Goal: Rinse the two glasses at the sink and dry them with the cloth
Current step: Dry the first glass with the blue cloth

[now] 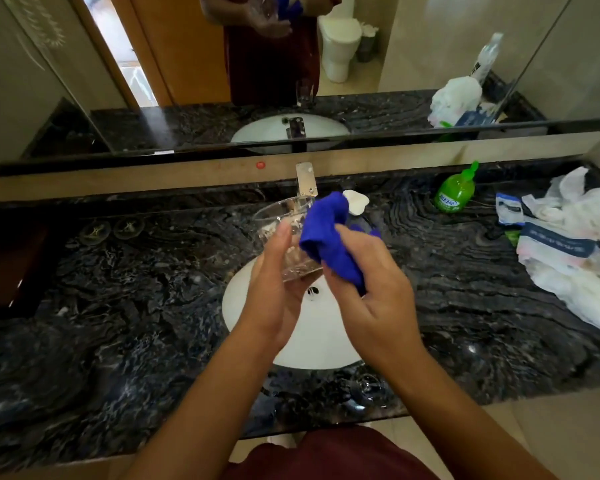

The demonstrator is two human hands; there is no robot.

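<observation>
My left hand (274, 282) grips a clear glass (280, 216) tilted on its side above the white sink (312, 341). My right hand (368, 275) holds a bunched blue cloth (326, 233) pressed against the glass's right side. A second clear glass (368, 389) stands on the dark marble counter near the front edge, just right of the sink. The chrome tap (306, 180) rises behind the held glass, and I see no water running.
A green soap bottle (456, 192) stands at the back right. White plastic bags and packets (575, 244) lie at the far right. A white soap dish (355, 201) sits by the tap. Two round coasters (111, 230) lie left. A mirror runs behind.
</observation>
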